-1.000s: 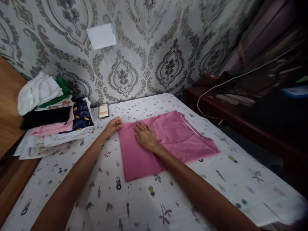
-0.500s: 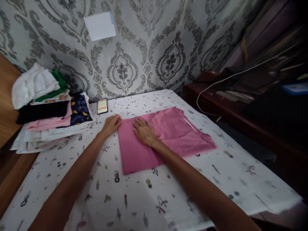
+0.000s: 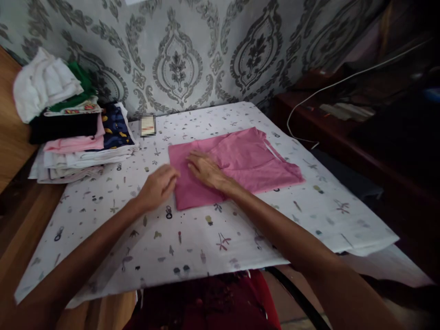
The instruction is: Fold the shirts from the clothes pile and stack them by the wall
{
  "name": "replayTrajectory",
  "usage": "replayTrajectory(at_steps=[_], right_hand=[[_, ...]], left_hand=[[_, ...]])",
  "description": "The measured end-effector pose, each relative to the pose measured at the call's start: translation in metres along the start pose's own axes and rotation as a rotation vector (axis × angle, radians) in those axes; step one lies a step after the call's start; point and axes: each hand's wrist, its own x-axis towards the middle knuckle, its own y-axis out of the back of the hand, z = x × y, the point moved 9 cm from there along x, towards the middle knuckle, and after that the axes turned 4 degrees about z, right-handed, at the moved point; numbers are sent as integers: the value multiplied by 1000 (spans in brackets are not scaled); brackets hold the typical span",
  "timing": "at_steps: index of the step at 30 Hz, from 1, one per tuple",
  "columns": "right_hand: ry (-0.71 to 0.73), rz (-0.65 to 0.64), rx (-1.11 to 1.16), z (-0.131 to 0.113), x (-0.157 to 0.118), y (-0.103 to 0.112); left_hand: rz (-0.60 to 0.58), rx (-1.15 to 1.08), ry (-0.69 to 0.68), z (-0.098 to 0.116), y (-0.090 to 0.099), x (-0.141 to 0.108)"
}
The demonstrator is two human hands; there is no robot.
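A folded pink garment (image 3: pixel 247 160), probably a shirt, lies flat on the white printed cloth (image 3: pixel 192 238). My right hand (image 3: pixel 206 170) rests palm down on its left part, fingers stretched out. At the garment's left edge is my left hand (image 3: pixel 158 187), fingers curled together and slightly blurred. Its fingertips overlap the edge, but whether they pinch any fabric is hidden. A narrow white strip shows at the garment's right end.
A tall stack of folded clothes (image 3: pixel 74 126) stands at the left beside a wooden panel (image 3: pixel 10 110). A small pixelated item (image 3: pixel 147 125) lies near the wall. To the right, a white cable (image 3: pixel 330 82) trails over a dark red shelf (image 3: pixel 302 114).
My left hand has come off the garment's far left corner and slid nearer to me along the edge. My right hand stays flat on the fabric. The view has tilted downward.
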Motion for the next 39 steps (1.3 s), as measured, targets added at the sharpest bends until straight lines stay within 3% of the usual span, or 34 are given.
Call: replayTrajectory(at_steps=[3,7,12,18,30,34,37,39], right_hand=[[42,-82,58,-24,-22,-11],[-10,-119,23,-27,-38,-27],[24,-112,7,-24,-40,-33],[45,-106,-32,-24,-41,-33],[46,-144,-52,-28,-43,-34],[61,-71,-13,-33,-41,-23],[89,1,-42,-49,-47,-5],[138,-25,-105,-67,-56,0]], left_hand=[[-228,141,-169,52,-24,-57],[-353,332,-168,73,-51,-96],[-409,512,-60,70,-61,-90],[-435,596,105,69,-54,-80],[-576,612,189,71,-38,-103],[-558,477,296,55,-15,-99],[-364,186,410,22,5,-78],[-220,-121,572,-13,11,-60]])
